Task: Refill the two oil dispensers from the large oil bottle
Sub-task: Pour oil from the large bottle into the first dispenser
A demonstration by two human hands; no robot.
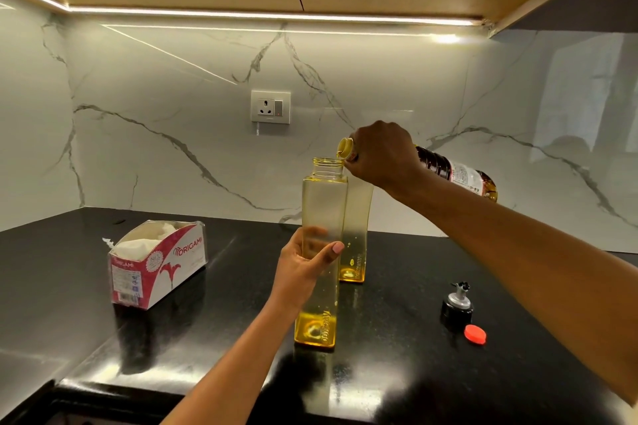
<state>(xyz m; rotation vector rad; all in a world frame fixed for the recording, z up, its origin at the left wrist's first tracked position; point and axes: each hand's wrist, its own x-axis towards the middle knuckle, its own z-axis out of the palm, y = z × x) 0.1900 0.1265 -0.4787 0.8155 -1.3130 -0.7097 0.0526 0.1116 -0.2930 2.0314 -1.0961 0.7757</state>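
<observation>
Head view. Left hand (303, 266) wraps the near oil dispenser (322, 203), which stands upright on the counter (69, 269). Right hand (383, 155) grips the neck of the large oil bottle (459, 176), tipped with its mouth just above the dispenser's open rim. Because the mouth sits near the rim's edge, oil could run down the outside. The tissue box (155, 262) reads "ORIGAMI"; the bottle's label is illegible.
</observation>
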